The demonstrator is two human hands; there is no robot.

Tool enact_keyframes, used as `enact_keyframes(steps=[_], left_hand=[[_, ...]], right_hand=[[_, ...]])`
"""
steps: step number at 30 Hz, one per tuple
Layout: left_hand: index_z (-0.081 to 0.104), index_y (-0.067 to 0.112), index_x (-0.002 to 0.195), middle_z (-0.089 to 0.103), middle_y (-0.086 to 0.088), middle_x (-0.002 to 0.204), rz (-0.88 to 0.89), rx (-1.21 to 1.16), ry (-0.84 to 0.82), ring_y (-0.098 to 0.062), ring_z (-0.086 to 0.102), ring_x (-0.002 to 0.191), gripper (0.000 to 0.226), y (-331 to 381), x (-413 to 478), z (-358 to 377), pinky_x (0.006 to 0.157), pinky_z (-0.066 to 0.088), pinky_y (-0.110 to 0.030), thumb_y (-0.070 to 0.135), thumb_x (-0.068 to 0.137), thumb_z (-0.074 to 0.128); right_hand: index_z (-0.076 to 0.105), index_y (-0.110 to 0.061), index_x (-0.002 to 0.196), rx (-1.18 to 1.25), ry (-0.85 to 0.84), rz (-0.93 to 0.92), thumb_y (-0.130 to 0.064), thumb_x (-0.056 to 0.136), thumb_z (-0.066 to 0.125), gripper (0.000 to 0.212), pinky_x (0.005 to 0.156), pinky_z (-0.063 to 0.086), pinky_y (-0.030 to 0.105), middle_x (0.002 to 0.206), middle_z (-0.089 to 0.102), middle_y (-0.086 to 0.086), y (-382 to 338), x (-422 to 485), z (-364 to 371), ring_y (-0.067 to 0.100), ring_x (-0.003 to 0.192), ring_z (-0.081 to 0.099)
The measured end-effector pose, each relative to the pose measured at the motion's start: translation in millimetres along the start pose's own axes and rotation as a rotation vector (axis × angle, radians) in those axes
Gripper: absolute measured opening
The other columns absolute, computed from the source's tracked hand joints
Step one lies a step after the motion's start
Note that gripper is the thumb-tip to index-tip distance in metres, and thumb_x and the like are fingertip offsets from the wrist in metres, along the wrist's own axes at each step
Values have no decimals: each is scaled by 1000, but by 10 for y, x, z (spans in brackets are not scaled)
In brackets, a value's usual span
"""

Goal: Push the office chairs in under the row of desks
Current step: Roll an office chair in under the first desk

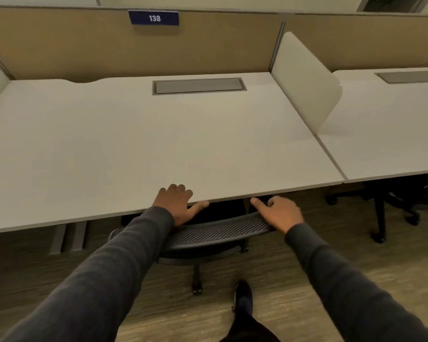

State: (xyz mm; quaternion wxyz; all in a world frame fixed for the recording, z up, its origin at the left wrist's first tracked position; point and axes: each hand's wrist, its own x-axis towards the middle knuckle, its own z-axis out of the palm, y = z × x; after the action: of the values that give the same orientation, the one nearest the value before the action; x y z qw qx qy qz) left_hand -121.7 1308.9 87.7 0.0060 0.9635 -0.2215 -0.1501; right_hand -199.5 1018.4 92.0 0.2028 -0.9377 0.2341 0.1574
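A black mesh-backed office chair (218, 233) stands right at the front edge of the white desk (139, 144), with its seat hidden under the desktop. My left hand (177, 203) rests at the left end of the chair's back top, fingers lying over the desk edge. My right hand (278, 213) sits on the right end of the back top, fingers curled over it. One wheeled leg (197, 280) of its base sticks out toward me.
A second black chair base (386, 208) shows under the neighbouring desk (391, 134) on the right. A white divider panel (304, 82) separates the two desks. My shoe (244, 298) stands on the wood-look floor behind the chair. Grey desk legs (69, 238) stand at left.
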Motion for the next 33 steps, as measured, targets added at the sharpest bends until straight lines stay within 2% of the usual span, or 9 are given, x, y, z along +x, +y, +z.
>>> enact_keyframes(steps=[2, 4, 7, 10, 13, 20, 26, 29, 33], left_hand=[[65, 24, 116, 63, -4, 116, -88, -104, -136, -24, 56, 104, 93, -262, -175, 61, 90, 44, -41, 91, 78, 13], [68, 24, 112, 67, -5, 113, -176, -224, -282, -25, 60, 99, 103, -467, -333, 110, 88, 46, -39, 98, 69, 13], [68, 19, 113, 67, -9, 117, -190, -239, -328, -26, 60, 100, 101, -832, -569, 136, 81, 41, -36, 98, 69, 23], [67, 21, 98, 66, -3, 102, -170, -247, -303, -20, 58, 88, 91, -1071, -786, 184, 75, 40, -35, 98, 69, 26], [64, 22, 82, 64, 2, 85, -131, -236, -249, -14, 58, 79, 85, -1110, -992, 266, 68, 40, -34, 97, 70, 24], [64, 21, 81, 62, 3, 79, -72, -219, -103, -20, 61, 80, 97, -793, -1567, 494, 72, 47, -34, 102, 62, 14], [63, 23, 74, 62, 5, 74, -203, -183, 50, -19, 59, 76, 88, -573, -2062, 577, 78, 43, -40, 94, 74, 11], [65, 22, 73, 64, 2, 78, -389, -59, 190, -25, 60, 87, 85, -499, -2355, 623, 85, 40, -45, 87, 80, 11], [59, 20, 63, 58, 3, 69, -422, -118, 302, -25, 60, 75, 78, -559, -2583, 657, 75, 44, -40, 83, 83, 17]], right_hand=[[69, -12, 94, -43, -18, 78, -86, 80, 44, 79, 84, 52, 38, 104, 70, 12, -59, -9, -53, 32, 94, 65], [69, -9, 102, -50, -9, 184, -84, 78, 50, 81, 80, 49, 37, 111, 69, 14, -104, -51, -1, 35, 101, 64], [68, -8, 119, -32, -4, 261, -77, 81, 55, 80, 88, 49, 38, 123, 66, 15, -336, -221, 162, 35, 109, 63], [67, -6, 120, -21, 4, 281, -69, 85, 56, 73, 86, 49, 37, 121, 66, 16, -515, -427, 319, 34, 107, 63], [67, -5, 117, -8, 21, 287, -65, 87, 55, 68, 79, 46, 36, 118, 67, 17, -493, -611, 459, 34, 102, 63], [67, -6, 119, -42, 48, 255, -67, 86, 53, 71, 76, 42, 35, 118, 66, 19, -200, -830, 494, 35, 97, 61], [65, -15, 97, -55, 30, 199, -68, 84, 53, 56, 65, 38, 34, 81, 54, 5, -145, -930, 450, 21, 66, 47], [64, -15, 91, -28, 40, 179, -66, 85, 51, 53, 69, 40, 34, 89, 61, 9, -154, -986, 522, 25, 72, 51], [64, -15, 94, 31, 24, 147, -67, 86, 47, 55, 69, 40, 34, 85, 62, 5, -188, -1058, 649, 23, 74, 56]])
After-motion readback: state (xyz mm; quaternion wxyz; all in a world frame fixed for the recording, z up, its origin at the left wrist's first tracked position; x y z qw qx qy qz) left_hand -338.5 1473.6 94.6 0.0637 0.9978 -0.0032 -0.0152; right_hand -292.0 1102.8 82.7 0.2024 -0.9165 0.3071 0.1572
